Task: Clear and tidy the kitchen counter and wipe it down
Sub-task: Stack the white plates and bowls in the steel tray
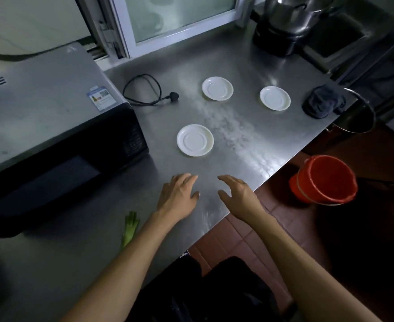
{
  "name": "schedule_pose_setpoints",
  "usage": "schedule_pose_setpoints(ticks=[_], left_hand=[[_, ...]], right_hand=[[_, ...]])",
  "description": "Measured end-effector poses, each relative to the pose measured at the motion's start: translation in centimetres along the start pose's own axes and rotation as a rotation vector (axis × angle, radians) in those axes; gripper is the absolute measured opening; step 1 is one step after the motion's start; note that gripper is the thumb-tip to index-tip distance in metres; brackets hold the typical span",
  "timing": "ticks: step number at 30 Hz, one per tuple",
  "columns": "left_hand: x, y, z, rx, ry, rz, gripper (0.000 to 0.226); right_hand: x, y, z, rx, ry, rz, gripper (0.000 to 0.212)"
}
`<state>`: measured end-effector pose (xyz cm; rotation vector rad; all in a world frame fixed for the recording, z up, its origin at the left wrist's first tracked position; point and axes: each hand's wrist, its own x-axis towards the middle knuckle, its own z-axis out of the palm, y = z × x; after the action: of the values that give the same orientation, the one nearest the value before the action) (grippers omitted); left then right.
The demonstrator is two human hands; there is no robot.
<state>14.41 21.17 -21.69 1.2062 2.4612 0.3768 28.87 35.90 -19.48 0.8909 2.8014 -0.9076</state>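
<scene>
Head view: three saucers [195, 140] (white).

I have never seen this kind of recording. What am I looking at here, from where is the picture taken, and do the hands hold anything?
There is no machine here. A person wears a camera on the head, so the single picture looks forward and down at their own arms. The left hand and the right hand are over the near part of a steel counter, both open and holding nothing. On the counter lie three white saucers: one near, two farther back. There is also a dark cloth at the right edge, a black power cord, a green leafy scrap and a microwave on the left. A red bucket stands on the floor.
</scene>
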Motion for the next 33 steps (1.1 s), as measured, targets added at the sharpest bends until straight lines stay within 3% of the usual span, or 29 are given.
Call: schedule_pose_setpoints(ticks=[8,26,33], left_hand=[[4.2,0.2,0.7,0.024,-0.016,-0.055,0.059],[20.2,2.0,1.5,0.220,-0.101,-0.384,0.111],[22.4,2.1,1.9,0.160,-0.153,-0.460,0.113]], right_hand=[[6.9,1.9,-0.4,0.015,-0.077,-0.041,0.048],[23.4,10.5,-4.9,0.136,-0.195,-0.249,0.039],[26.5,11.4,-4.8,0.156,-0.189,-0.319,0.034]])
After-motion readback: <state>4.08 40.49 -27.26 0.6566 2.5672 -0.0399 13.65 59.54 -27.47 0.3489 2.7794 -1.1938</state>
